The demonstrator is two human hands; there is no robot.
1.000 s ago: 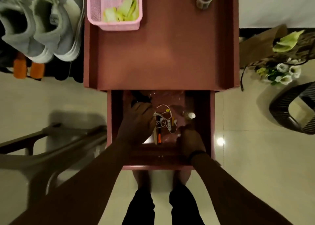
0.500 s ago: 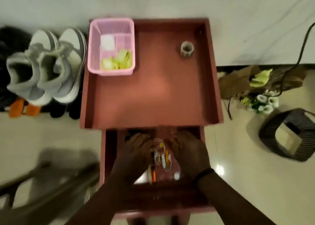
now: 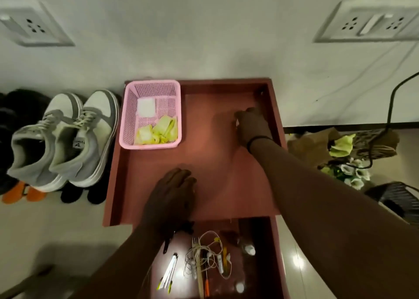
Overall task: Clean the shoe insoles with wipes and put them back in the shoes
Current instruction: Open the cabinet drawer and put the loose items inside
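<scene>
Both hands have left the drawer [image 3: 260,230] since half a second ago: the right hand [image 3: 252,126] now reaches to the bench's [image 3: 215,162] far right corner, where a small tape roll stood earlier, and the left hand [image 3: 174,192] lies near the bench's front edge. The right hand's fingers [image 3: 240,115] are curled downward over that spot; whether they pinch anything cannot be told, since the hand hides what is under it. The left hand's fingers [image 3: 184,176] lie straight and pressed together, flat on the bench top and holding nothing. A pink basket [image 3: 129,117] sits at the bench's far left corner, holding a white square pad [image 3: 146,107] and crumpled yellow-green wipes [image 3: 158,132] against its near wall. The shoes [image 3: 65,137], a grey and white pair, stand on the floor just beside the bench's left edge, toes to the wall; their insoles cannot be made out. Dark and orange footwear [image 3: 22,193] lies around them. The drawer below the bench's front edge stands open, with a tangle of white cord [image 3: 204,253], a wooden fork [image 3: 198,264], pens [image 3: 169,273] and a small bottle [image 3: 249,248] inside. On the floor right of the bench are a paper-wrapped bunch of flowers [image 3: 349,171] and a dark bin [image 3: 399,199].
</scene>
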